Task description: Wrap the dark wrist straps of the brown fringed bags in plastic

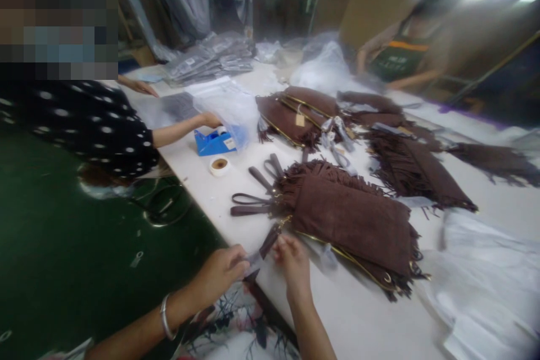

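Note:
Near the table's front edge, my left hand [230, 265] is closed, pinching a small translucent plastic sleeve [255, 261]. My right hand [293, 259] has its fingertips pressed together beside a dark brown wrist strap [270, 240], which seems to be in its pinch. One end of this strap reaches toward the plastic sleeve; the other joins a gold clasp [286, 220] on the bag pile. Just beyond lies a stack of brown fringed bags [350, 219] with gold zippers. Several more strap loops [251, 200] fan out from its left side.
A blue tape dispenser [215, 142] and a tape roll [219, 166] stand to the left. A co-worker's hand [210, 120] touches plastic above the dispenser. More brown bags [301, 112] lie behind, and plastic wrapping [489, 270] at right. Another person [399, 56] is across the table.

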Demonstrator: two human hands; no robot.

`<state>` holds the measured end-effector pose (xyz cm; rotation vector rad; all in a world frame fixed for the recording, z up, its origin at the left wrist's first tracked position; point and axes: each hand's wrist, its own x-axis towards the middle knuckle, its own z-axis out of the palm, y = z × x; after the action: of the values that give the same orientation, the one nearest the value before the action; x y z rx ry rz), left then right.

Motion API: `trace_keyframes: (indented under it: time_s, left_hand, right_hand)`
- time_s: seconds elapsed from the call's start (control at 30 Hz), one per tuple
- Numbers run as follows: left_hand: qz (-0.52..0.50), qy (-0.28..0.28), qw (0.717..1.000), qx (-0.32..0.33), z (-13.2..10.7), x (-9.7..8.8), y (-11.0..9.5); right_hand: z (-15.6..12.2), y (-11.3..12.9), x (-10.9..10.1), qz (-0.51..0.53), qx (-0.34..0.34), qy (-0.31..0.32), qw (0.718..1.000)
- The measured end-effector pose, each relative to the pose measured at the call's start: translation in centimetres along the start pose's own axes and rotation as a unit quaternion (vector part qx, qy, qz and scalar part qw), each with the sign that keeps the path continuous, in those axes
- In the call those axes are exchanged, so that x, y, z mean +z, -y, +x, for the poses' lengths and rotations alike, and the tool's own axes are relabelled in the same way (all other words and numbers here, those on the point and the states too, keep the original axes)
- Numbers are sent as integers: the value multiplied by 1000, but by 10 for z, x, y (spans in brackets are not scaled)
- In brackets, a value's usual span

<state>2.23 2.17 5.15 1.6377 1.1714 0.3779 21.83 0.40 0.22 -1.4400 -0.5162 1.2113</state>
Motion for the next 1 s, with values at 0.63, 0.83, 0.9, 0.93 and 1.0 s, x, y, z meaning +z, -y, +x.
trace_keyframes:
  time_s: [0.63, 0.83, 0.9, 0.93, 1.0]
  left_hand:
    - [-58, 43, 996, -53, -33, 27, 37]
    - [-305, -12, 948, -85, -22, 3, 35]
    - [-361, 25, 927, -95, -15, 12, 31]
    - [-373, 39, 921, -106, -12, 19, 30]
    - [-368, 31, 921, -125, -8, 31, 30]
  right_hand:
    - [-30, 14, -15, -538, -192, -10, 821]
    - [-28, 15, 13, -607, -132, 46, 782]
    - [-20, 12, 21, -609, -89, 49, 787]
    - [-15, 11, 24, -604, -82, 44, 792]
    - [-7, 7, 25, -569, -74, 45, 818]
